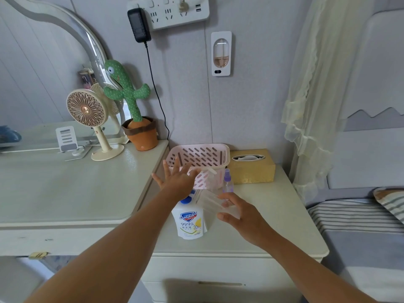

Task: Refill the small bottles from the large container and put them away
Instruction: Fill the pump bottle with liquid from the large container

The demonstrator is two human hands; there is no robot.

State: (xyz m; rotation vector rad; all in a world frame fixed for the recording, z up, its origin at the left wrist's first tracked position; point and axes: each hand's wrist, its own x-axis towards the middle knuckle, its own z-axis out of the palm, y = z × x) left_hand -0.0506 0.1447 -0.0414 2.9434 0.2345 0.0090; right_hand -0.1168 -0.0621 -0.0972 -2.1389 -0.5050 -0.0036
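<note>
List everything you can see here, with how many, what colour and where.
Soap pouch: one, white with blue cap, front of nightstand.
Clear bottle: one, see-through, in right hand.
Spray bottle: one, purple top, before basket.
Basket: one, pink, back of nightstand.
Tissue box: one, gold, right of basket.
Fan: one, cream, on dresser.
Cactus toy: one, green, brown pot, beside fan.
Power strip: one, white, on wall.
Left hand: open, fingers spread, before basket.
Right hand: gripping clear bottle.

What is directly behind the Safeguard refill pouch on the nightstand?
Behind the Safeguard pouch stand a purple-capped spray bottle and the pink basket. The left hand covers the basket's front, so its contents cannot be seen.
</note>
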